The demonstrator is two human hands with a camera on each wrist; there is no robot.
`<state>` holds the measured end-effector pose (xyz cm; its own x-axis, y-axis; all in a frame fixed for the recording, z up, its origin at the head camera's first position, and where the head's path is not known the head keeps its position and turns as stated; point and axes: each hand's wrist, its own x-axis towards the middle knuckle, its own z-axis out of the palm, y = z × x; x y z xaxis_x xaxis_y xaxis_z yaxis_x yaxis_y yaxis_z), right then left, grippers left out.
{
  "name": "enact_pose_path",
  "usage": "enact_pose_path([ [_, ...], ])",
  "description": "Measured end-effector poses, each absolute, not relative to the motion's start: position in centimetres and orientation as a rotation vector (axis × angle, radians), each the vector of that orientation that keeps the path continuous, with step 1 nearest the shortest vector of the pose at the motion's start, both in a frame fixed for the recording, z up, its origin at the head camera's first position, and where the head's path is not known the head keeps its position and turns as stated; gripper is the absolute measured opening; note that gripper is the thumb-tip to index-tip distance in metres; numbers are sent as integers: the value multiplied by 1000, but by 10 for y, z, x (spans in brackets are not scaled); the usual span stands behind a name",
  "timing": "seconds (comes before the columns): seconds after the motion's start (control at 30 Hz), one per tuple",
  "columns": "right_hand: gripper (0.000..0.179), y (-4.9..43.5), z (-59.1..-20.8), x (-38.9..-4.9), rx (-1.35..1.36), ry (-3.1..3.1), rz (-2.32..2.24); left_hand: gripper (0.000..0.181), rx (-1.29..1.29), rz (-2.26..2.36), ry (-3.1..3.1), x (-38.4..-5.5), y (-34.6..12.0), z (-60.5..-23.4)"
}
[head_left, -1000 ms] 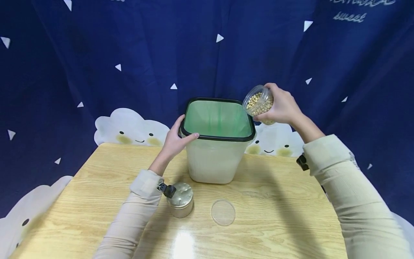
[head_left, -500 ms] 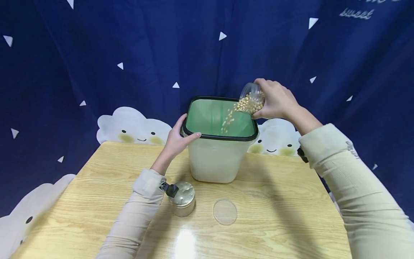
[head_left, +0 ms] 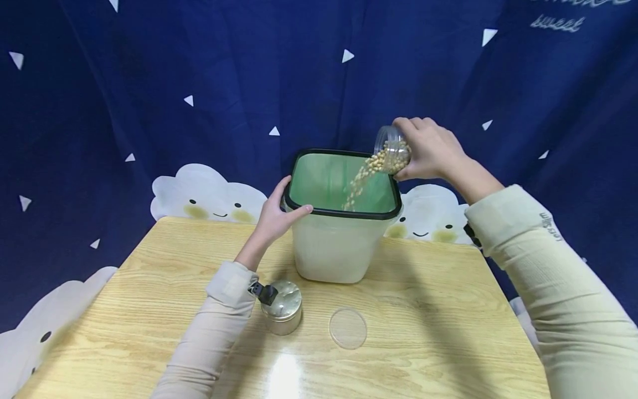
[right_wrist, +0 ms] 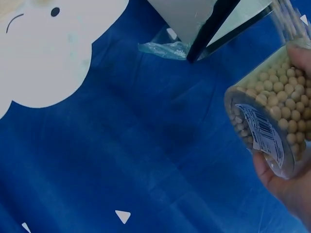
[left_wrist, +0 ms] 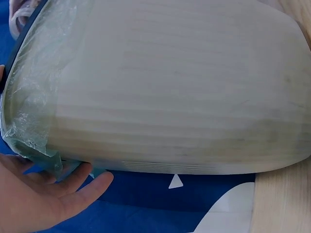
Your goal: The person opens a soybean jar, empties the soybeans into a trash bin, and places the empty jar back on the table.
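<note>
In the head view a whitish trash bin (head_left: 331, 249) with a black rim and a green bag lining (head_left: 324, 177) stands on the table. My left hand (head_left: 275, 217) holds its left side, thumb on the front rim. The left wrist view shows those fingers (left_wrist: 85, 191) along the bin wall, by the overhanging bag edge (left_wrist: 34, 121). My right hand (head_left: 432, 148) grips a clear plastic jar (head_left: 384, 137), tilted mouth-down over the right rim. Soybeans (head_left: 361, 180) stream from it into the bin. Many beans (right_wrist: 286, 97) are still in the jar, whose base label (right_wrist: 262, 133) faces the right wrist camera.
A lidded can (head_left: 283, 313) stands in front of the bin, near the left forearm. To its right a clear round lid (head_left: 348, 328) lies flat on the wooden table (head_left: 423, 343). A blue curtain (head_left: 224, 66) with white clouds hangs behind.
My right hand has moved slightly and tipped the jar further. Beans that were all inside it a second ago now pour out in a thickening stream. My left hand stays on the rim.
</note>
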<state>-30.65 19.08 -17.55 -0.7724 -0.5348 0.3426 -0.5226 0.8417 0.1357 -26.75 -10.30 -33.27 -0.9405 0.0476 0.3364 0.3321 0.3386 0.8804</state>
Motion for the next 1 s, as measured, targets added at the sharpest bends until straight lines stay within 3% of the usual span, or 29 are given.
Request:
enact_pose_path([
  [1.0,94,199,-166,-305,834,-2578,-293,83,-335,-1664,-2344,-267,-104,-335],
])
